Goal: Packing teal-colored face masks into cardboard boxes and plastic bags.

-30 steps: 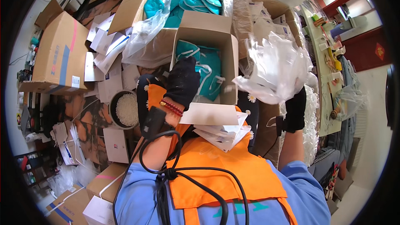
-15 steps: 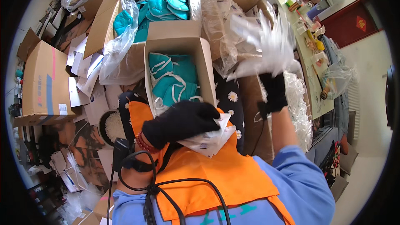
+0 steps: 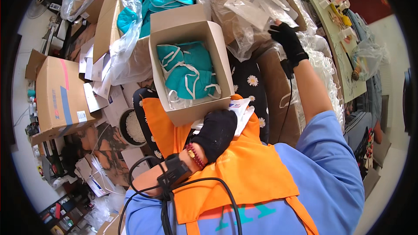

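Pressed flat, my left hand pins a small stack of white packets against the orange apron on my lap; the grip there is closed down over them, fingers curled onto the top packet rather than pinching it. Just ahead of that grip sits the open box, with teal masks lying loose inside and its near wall touching the stack.

My right hand is stretched far out, well apart from the left, into the clear bag of wrapped packets. I cannot tell whether its fingers have closed on one; the plastic hides the fingertips.

I judge the stack is the weak point. It rests on sloping cloth and is held only by downward pressure, so any easing of the left grip could let the packets slide off the lap toward the cluttered floor. The box also leans on my lap edge, and a nudge from the left wrist could tip it. The far reach could drag the bag's loose film and spill packets.
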Available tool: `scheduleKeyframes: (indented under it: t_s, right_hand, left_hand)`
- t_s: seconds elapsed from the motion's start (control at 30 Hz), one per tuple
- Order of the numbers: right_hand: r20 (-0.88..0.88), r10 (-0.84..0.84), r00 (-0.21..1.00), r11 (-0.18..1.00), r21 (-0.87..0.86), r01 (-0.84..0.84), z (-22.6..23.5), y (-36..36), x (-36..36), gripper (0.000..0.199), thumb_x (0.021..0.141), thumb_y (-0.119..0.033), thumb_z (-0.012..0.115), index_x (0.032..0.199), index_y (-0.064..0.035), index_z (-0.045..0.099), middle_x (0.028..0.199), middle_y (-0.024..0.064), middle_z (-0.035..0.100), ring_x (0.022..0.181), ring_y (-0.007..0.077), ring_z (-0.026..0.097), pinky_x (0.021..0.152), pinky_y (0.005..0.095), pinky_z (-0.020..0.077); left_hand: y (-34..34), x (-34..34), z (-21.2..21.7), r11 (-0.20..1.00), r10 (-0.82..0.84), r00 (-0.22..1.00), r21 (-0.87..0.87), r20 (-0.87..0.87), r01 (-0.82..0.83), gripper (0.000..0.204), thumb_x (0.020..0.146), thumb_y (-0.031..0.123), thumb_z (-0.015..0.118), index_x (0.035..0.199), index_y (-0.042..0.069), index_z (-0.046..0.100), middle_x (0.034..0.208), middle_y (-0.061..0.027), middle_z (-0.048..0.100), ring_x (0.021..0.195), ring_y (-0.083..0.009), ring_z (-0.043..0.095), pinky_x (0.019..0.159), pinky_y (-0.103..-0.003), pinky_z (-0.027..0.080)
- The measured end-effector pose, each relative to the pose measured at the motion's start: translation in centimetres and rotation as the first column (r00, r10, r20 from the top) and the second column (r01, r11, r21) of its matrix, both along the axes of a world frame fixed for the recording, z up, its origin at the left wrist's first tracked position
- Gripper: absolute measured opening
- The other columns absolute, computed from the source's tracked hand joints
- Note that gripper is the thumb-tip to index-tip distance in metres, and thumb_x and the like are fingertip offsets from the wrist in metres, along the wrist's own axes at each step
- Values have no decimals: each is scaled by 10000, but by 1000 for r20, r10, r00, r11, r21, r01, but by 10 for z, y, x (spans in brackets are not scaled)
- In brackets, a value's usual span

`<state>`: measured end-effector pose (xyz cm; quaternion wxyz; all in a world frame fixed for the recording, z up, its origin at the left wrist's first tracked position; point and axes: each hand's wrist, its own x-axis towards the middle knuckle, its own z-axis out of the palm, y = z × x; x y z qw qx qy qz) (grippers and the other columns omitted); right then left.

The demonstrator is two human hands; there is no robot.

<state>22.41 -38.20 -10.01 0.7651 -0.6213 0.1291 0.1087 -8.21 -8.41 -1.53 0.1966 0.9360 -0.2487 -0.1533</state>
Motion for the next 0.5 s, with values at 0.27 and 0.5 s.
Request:
scheduleKeyframes:
  t_s: [0.27,0.5]
  right_hand:
    - [67,720,691,690,-181,-701,48,41,-168,555,872,-363,676,1279,2,578,1214,99,624,1157,188,555,1022,338,410]
    - [277,552,787,760,222,-611,109,55,-207,964,813,-714,563,1401,38,433,1359,148,533,1291,232,479,1090,378,353]
  left_hand:
    - [7,8,-5,968,7,993,-250,121,24,157,800,83,635,955,53,633,795,-135,662,693,-322,668,630,-397,537]
    - [66,49,76,486,187,807,-661,-560,-572,293,857,95,727,1128,20,643,992,-17,679,903,-74,596,815,-267,502]
